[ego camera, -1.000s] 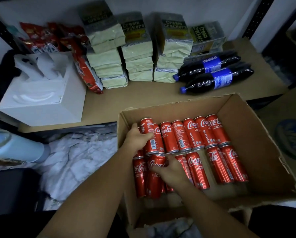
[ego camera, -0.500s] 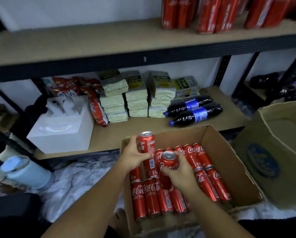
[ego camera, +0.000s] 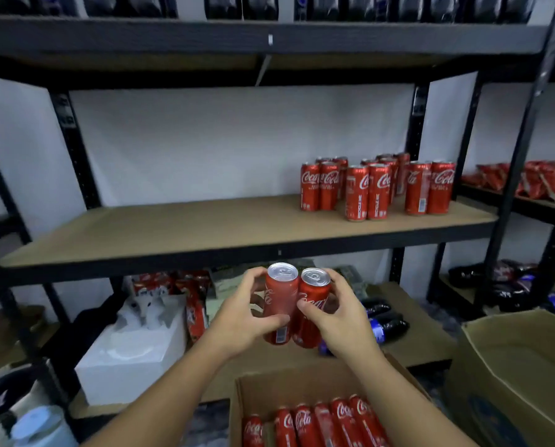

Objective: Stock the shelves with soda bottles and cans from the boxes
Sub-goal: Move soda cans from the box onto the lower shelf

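Partway through, I'd say. Just below the front edge of the middle shelf, the left hand is wrapped round one red Coke can. It's touching a second can gripped in the right hand. Both are upright slim cans with silver tops showing. Further below the shelf, the box has a row of cans left to go. A cluster of cans stands stocked on the shelf's right end only.
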Demonstrator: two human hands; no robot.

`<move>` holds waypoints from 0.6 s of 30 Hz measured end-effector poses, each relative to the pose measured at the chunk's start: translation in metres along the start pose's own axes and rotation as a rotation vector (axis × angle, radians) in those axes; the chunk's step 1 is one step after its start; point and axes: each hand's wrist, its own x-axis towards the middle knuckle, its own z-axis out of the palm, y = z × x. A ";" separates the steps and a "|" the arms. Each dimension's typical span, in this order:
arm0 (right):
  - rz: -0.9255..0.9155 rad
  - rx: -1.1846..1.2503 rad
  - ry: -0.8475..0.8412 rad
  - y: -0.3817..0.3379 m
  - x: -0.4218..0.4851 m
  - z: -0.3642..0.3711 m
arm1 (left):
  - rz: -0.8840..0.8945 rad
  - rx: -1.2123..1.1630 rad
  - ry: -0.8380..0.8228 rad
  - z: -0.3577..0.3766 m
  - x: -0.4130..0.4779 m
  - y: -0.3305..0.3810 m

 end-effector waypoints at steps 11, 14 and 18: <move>-0.164 -0.024 0.038 -0.089 0.125 -0.002 | 0.193 -0.087 0.185 -0.046 0.112 0.063; -0.157 -0.059 0.045 -0.084 0.165 0.012 | 0.184 -0.097 0.200 -0.049 0.152 0.049; -0.135 -0.089 0.018 -0.073 0.208 0.035 | 0.123 -0.059 0.207 -0.055 0.201 0.018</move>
